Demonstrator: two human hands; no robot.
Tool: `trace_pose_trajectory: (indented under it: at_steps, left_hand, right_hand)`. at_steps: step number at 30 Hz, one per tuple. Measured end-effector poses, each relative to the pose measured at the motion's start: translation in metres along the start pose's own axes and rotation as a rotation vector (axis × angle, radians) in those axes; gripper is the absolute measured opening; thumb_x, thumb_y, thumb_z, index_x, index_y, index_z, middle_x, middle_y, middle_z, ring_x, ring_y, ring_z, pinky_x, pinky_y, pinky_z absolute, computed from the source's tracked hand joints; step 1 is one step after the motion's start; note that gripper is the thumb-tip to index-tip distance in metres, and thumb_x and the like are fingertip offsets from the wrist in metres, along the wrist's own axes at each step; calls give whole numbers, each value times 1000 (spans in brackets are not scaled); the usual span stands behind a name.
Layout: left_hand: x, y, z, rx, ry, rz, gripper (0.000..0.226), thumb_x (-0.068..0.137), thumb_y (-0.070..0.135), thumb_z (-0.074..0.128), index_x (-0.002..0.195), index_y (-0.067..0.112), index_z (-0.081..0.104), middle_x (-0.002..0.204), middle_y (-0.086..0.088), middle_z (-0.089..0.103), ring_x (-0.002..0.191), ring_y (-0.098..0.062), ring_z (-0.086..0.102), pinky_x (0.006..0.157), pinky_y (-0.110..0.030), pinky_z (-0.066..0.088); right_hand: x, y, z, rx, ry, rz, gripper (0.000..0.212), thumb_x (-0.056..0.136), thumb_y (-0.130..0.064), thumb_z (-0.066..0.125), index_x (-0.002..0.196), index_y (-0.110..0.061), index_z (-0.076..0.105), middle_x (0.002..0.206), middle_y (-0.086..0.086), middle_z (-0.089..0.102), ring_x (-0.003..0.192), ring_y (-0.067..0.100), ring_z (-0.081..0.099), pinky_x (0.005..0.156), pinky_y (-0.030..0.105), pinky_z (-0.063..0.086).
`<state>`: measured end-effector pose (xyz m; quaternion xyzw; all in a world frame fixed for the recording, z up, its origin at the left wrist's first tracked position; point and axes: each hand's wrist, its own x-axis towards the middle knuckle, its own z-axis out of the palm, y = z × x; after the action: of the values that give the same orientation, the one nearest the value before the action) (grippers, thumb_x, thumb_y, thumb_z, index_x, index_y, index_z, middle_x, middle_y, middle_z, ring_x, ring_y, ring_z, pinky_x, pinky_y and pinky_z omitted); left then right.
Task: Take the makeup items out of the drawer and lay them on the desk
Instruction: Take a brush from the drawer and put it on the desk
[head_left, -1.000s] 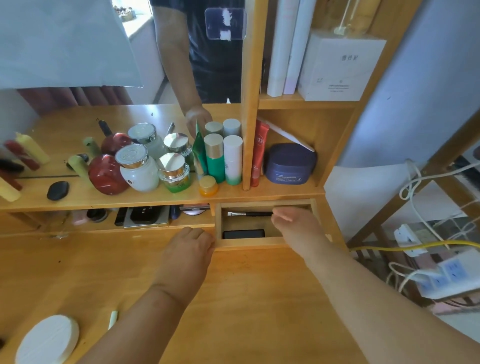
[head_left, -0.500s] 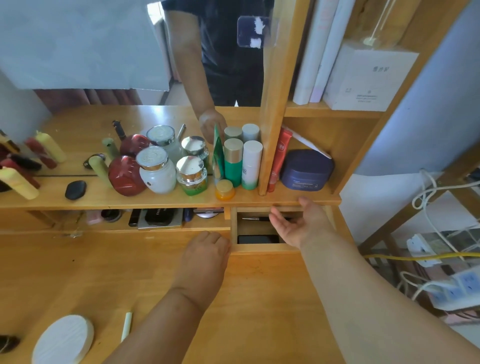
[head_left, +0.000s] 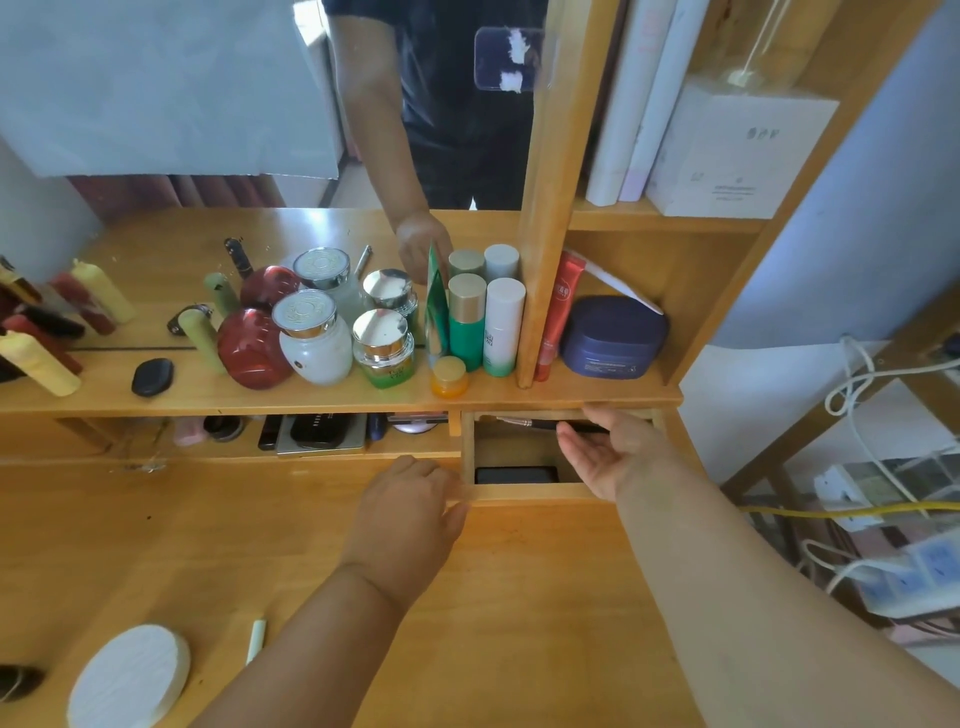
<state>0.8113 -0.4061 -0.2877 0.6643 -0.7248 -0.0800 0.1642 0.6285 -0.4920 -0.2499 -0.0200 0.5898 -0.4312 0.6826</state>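
Right hand (head_left: 610, 454) sits palm-up and loose-fingered in the small open wooden drawer (head_left: 524, 493), fingertips maybe touching the thin black-handled makeup brush (head_left: 530, 424). Left hand (head_left: 410, 514) rests curled on the drawer's front edge, gripping nothing; a flat black compact case (head_left: 516, 475) lies inside.

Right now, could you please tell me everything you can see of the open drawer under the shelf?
The drawer is a small box of light wood matching the desk, pulled partly out beneath the shelf. A black flat case lies at its front and a slim makeup brush with a silver ferrule lies across the back. The right hand reaches in, open, palm up, over the brush handle. The left hand rests at the drawer's front left corner.
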Motion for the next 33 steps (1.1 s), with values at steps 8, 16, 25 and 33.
trace_pose_trajectory:
  at_steps: [8,16,25,33]
  left_hand:
    - [28,30,-22,-762,77,-578,38,85,24,63,122,20,56,98,6,65,89,-10,59,68,-22,47]
    - [67,38,-16,-1000,50,-722,29,83,10,66,112,13,61,82,2,67,81,-13,65,79,-30,55]
    - [43,30,-17,-772,-8,-581,7,82,22,67,75,20,65,74,-2,64,68,-15,58,60,-28,48]
    - [11,-1,-36,-1306,111,-761,8,83,10,65,90,9,68,82,-8,69,78,-17,66,69,-26,53]
  right_hand:
    - [1,-3,1,-32,19,9,6,88,-3,59,90,2,57,85,16,65,74,25,68,63,35,56]
    - [5,-3,3,-50,48,22,9,88,-5,59,84,3,57,76,16,66,71,24,69,61,33,56]
    - [6,-2,-7,-41,-12,14,6,89,-3,56,91,2,57,81,15,63,69,24,66,55,31,55]
    - [-30,12,-28,-102,-90,-63,18,77,-2,70,93,1,62,82,14,69,73,20,69,51,29,59]
